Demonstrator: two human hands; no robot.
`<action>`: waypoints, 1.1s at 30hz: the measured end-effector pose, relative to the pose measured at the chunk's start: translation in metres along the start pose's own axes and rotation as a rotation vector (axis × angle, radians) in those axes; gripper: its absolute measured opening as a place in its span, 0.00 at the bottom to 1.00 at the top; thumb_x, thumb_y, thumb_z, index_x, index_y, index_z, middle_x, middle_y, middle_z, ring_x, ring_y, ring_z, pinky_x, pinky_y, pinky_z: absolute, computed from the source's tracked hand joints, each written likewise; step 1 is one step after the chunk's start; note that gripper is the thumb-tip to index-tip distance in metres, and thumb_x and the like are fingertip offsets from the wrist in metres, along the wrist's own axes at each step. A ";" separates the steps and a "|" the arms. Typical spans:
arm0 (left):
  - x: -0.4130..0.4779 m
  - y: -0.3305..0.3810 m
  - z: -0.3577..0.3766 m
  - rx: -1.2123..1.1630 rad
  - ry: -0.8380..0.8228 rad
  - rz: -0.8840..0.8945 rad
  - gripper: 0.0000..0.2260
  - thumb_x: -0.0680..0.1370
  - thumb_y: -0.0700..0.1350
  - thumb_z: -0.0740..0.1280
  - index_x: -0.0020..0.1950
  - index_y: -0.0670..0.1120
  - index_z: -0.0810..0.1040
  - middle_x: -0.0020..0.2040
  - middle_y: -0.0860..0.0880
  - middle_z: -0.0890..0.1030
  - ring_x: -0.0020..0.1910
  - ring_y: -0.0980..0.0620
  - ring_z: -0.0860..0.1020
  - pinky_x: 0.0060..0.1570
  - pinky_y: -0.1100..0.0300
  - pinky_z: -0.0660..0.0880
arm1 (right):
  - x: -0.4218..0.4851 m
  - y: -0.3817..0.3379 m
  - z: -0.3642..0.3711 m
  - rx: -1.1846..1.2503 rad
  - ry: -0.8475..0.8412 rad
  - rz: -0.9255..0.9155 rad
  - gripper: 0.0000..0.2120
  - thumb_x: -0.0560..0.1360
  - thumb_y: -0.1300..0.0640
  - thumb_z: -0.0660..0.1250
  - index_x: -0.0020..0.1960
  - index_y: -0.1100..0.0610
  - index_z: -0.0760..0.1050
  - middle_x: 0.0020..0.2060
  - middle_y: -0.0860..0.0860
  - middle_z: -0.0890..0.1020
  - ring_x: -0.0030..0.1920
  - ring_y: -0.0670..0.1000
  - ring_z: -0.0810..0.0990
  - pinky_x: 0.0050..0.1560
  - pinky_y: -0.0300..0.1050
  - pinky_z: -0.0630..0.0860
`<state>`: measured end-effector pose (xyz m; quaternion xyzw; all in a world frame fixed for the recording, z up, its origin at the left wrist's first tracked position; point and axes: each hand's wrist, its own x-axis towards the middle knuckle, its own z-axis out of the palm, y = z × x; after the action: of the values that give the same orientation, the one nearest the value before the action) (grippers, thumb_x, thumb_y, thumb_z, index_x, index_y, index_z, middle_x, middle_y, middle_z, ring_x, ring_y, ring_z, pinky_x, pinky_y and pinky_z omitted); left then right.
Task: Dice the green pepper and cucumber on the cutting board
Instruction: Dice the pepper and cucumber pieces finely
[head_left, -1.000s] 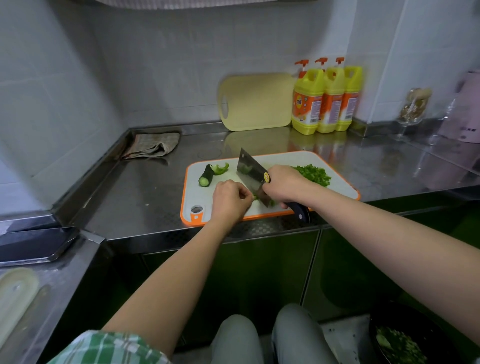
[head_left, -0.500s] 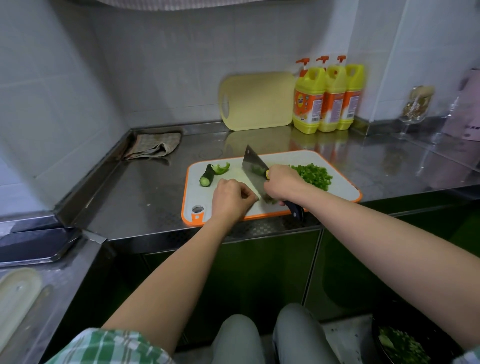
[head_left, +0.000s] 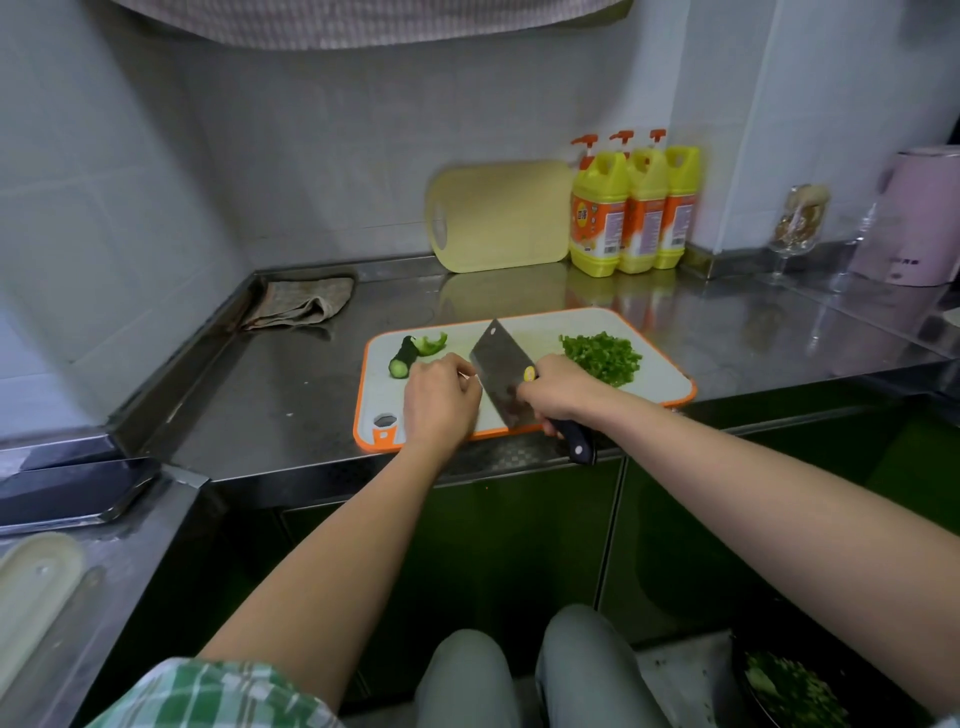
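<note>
A white cutting board with an orange rim (head_left: 670, 385) lies on the steel counter. My right hand (head_left: 563, 391) grips the dark handle of a cleaver (head_left: 501, 374), whose blade stands on edge across the board's middle. My left hand (head_left: 441, 402) is curled with its knuckles against the blade; what it presses down is hidden under it. A cucumber end piece (head_left: 402, 358) and a curled green pepper scrap (head_left: 431, 344) lie at the board's far left. A heap of diced green pepper (head_left: 602, 357) sits at the board's right.
A folded cloth (head_left: 298, 306) lies at the counter's back left. A yellow board (head_left: 501, 215) and three yellow detergent bottles (head_left: 631, 208) stand against the wall. A glass (head_left: 797, 223) and pink appliance (head_left: 919, 234) stand at the right. A dark bowl of greens (head_left: 789, 691) sits on the floor.
The cleaver blade has shifted slightly left and forward against my left knuckles. Both hands stay over the board's middle; the view has tilted a little.
</note>
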<state>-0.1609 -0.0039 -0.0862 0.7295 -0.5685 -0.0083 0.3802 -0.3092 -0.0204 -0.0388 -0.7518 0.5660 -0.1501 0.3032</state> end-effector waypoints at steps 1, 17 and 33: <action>-0.001 0.000 -0.001 0.003 -0.010 0.004 0.08 0.77 0.43 0.64 0.53 0.46 0.81 0.48 0.47 0.83 0.57 0.45 0.71 0.50 0.53 0.70 | -0.001 0.004 -0.004 -0.010 0.000 0.022 0.14 0.76 0.64 0.59 0.32 0.62 0.72 0.20 0.55 0.74 0.19 0.51 0.72 0.21 0.36 0.66; 0.004 0.004 -0.003 0.114 -0.111 0.026 0.09 0.77 0.43 0.65 0.53 0.49 0.83 0.54 0.45 0.80 0.61 0.45 0.69 0.57 0.52 0.70 | 0.020 0.016 -0.023 -0.012 -0.010 0.018 0.05 0.76 0.65 0.58 0.43 0.63 0.72 0.30 0.56 0.76 0.23 0.52 0.74 0.22 0.36 0.69; 0.070 -0.025 0.008 0.590 -0.226 0.139 0.18 0.81 0.49 0.56 0.71 0.51 0.70 0.74 0.43 0.64 0.74 0.38 0.54 0.66 0.48 0.58 | 0.055 0.011 -0.026 -0.029 0.090 0.060 0.08 0.74 0.67 0.59 0.37 0.64 0.73 0.25 0.57 0.77 0.25 0.55 0.76 0.30 0.42 0.74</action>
<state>-0.1192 -0.0654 -0.0768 0.7620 -0.6337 0.1019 0.0863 -0.3155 -0.0813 -0.0323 -0.7314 0.6034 -0.1666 0.2707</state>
